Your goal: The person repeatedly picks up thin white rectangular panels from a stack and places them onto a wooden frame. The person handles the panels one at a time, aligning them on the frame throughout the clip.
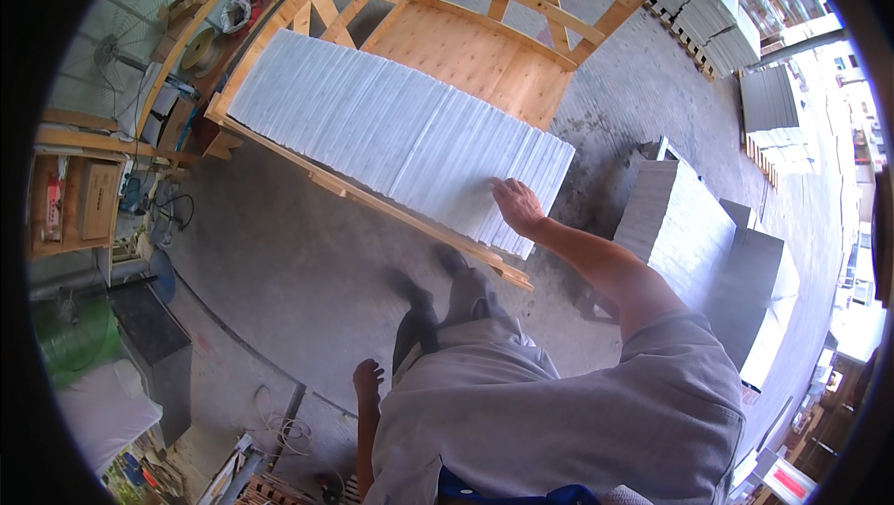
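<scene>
A long row of thin grey-white stone tiles (372, 123) stands on edge, packed face to face, along the near side of a wooden crate (475, 44). My right hand (518, 207) rests on the upper edges of the tiles near the row's right end. Its fingers are loosely bent and touch the edges, and no tile is lifted out. Low at my side hangs my left hand (369, 377), open and holding nothing, with its fingers slightly curled. It is well apart from the crate and tiles.
More tile stacks (684, 225) stand to my right, and others on pallets (703, 11) lie farther back. At the left are a fan (114, 50), a wooden shelf (79, 202) and a dark cabinet (154, 356). A loose cable (284, 426) lies on the concrete floor.
</scene>
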Available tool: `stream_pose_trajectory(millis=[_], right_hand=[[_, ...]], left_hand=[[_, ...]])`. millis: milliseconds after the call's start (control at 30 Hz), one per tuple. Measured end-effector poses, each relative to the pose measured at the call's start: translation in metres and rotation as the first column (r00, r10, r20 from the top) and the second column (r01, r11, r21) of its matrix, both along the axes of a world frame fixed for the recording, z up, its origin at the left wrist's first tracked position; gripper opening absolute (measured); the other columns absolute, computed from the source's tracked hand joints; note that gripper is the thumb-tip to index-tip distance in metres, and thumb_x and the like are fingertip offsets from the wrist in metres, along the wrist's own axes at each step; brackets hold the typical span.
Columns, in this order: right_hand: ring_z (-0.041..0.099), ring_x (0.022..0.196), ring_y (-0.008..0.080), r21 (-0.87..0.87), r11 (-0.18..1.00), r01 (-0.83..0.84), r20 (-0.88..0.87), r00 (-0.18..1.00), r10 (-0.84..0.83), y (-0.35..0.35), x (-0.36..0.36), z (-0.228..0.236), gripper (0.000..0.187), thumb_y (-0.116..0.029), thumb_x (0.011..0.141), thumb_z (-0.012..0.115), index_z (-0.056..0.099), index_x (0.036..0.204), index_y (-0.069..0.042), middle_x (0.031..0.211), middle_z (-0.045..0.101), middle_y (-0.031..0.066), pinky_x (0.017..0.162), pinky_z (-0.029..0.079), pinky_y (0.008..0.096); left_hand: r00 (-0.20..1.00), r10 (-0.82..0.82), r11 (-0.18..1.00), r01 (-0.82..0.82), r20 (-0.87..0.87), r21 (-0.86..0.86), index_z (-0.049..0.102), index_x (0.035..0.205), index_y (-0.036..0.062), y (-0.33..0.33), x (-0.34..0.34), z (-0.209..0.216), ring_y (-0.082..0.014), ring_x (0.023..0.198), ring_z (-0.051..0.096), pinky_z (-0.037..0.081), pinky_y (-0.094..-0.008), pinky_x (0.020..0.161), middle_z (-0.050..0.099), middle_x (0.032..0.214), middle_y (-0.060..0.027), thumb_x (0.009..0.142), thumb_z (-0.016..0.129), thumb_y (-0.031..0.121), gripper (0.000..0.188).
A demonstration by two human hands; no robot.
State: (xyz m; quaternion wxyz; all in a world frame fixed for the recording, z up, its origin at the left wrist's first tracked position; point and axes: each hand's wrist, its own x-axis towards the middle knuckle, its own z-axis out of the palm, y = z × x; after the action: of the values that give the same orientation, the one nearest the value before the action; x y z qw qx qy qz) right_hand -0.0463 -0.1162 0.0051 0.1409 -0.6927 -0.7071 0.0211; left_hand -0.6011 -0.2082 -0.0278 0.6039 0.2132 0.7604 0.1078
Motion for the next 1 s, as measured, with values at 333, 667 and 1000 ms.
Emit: stream_pose_trajectory(millis=[333,667,1000], right_hand=[[0.051,0.09,0.0239,-0.012,0.999,0.051,0.027,0.998,-0.051,0.008,-0.006,0.006,0.028,-0.004,0.074,0.052,0.055,0.101,-0.005,0.103,0.05,0.0083,0.079,0.044,0.0362],[0.05,0.094,0.0249,-0.125,0.989,0.084,0.072,0.995,-0.075,0.016,-0.011,0.008,0.04,-0.003,0.073,0.052,0.052,0.113,-0.007,0.106,0.048,0.0101,0.078,0.042,0.0368],[0.052,0.092,0.0229,-0.153,0.988,0.027,0.087,0.996,-0.014,0.025,-0.012,0.016,0.028,-0.004,0.081,0.048,0.055,0.108,-0.002,0.123,0.047,0.0067,0.08,0.044,0.0353]], left_hand=[[0.999,-0.048,0.999,0.048,0.012,-0.012,0.056,0.104,0.0029,0.003,0.003,0.0,-0.0213,0.077,0.064,0.047,-0.0296,0.055,0.061,0.094,-0.0106,0.086,0.05,0.022,0.027],[1.0,0.005,1.0,-0.006,0.024,0.014,0.057,0.1,0.0028,0.001,0.006,0.0,-0.0214,0.077,0.065,0.047,-0.0293,0.054,0.061,0.092,-0.0105,0.086,0.05,0.021,0.025],[1.0,-0.007,1.0,0.007,0.026,-0.003,0.056,0.103,0.0023,0.003,0.006,-0.004,-0.0211,0.077,0.064,0.047,-0.03,0.055,0.061,0.092,-0.0103,0.086,0.05,0.024,0.028]])
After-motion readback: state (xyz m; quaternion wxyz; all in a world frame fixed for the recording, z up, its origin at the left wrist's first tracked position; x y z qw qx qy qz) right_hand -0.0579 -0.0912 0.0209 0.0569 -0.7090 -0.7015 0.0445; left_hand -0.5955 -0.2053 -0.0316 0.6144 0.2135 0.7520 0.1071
